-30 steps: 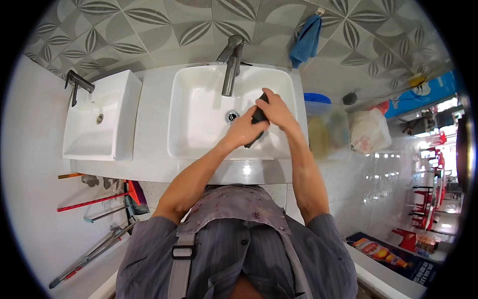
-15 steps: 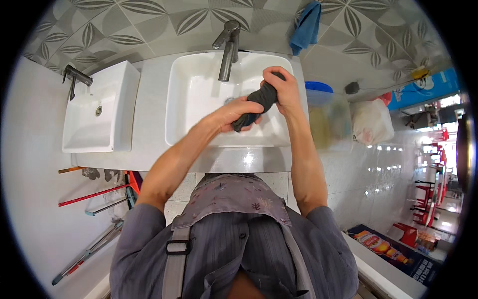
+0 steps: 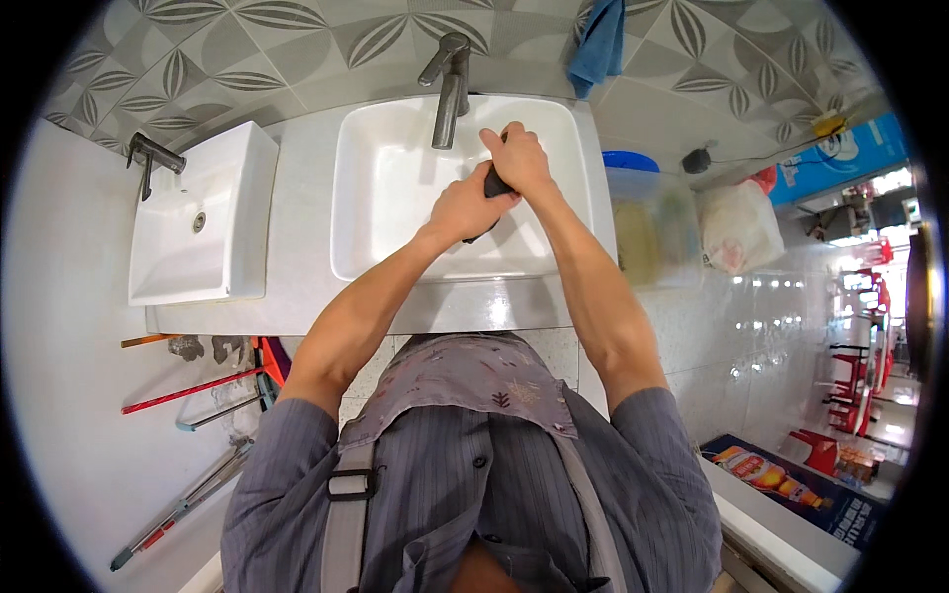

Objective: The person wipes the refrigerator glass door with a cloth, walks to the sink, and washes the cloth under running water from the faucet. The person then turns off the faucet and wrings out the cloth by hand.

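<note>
Over the right half of a white sink basin [image 3: 381, 259], both my hands are closed round a dark, twisted cloth [image 3: 497, 181]. My left hand [image 3: 467, 208] wraps its lower part, and a dark end pokes out beneath the fingers. Higher up and to the right, my right hand [image 3: 521, 160] grips the other end. Most of the cloth is hidden by my fingers and the backs of my hands. Just left of and behind my hands, a grey metal faucet [image 3: 452, 99] reaches over the basin; no water is seen running from it.
A second, raised white sink [image 3: 178, 252] with its own tap stands to the left. A blue cloth [image 3: 596, 49] hangs on the tiled wall. Right of the counter are a translucent tub [image 3: 647, 227] and a white plastic bag [image 3: 739, 227]. Long-handled cleaning tools [image 3: 188, 504] lean at lower left.
My hands have turned and drawn closer together around the cloth, so less of it shows between them. My right hand has shifted left. The view has moved slightly.
</note>
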A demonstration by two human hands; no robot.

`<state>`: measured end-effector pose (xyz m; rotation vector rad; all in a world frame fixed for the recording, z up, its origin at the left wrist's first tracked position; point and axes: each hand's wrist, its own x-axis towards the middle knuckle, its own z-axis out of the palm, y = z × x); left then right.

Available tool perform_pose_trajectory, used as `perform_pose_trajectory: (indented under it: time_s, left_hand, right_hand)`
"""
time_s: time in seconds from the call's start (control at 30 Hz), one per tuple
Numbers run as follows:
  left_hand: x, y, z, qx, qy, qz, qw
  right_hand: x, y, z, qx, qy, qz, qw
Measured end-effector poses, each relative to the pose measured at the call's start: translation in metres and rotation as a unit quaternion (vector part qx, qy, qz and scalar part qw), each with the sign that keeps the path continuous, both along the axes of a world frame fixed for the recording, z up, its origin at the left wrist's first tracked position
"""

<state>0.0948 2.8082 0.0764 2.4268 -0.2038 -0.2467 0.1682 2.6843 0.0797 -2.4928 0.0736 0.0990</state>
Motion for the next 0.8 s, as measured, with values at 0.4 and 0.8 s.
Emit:
perform_pose_trajectory:
  time_s: [0.4, 0.8]
  left_hand:
    - [0.002, 0.059, 0.065, -0.551, 0.468, -0.077, 0.687]
    - [-0.01, 0.072, 0.157, -0.332, 0.268, -0.149, 0.892]
  right_hand:
    - [-0.062, -0.046, 0.11, -0.2, -0.432, 0.369, 0.799]
    - [-0.038, -0.037, 0.174, -0.256, -0.454, 0.483, 0.703]
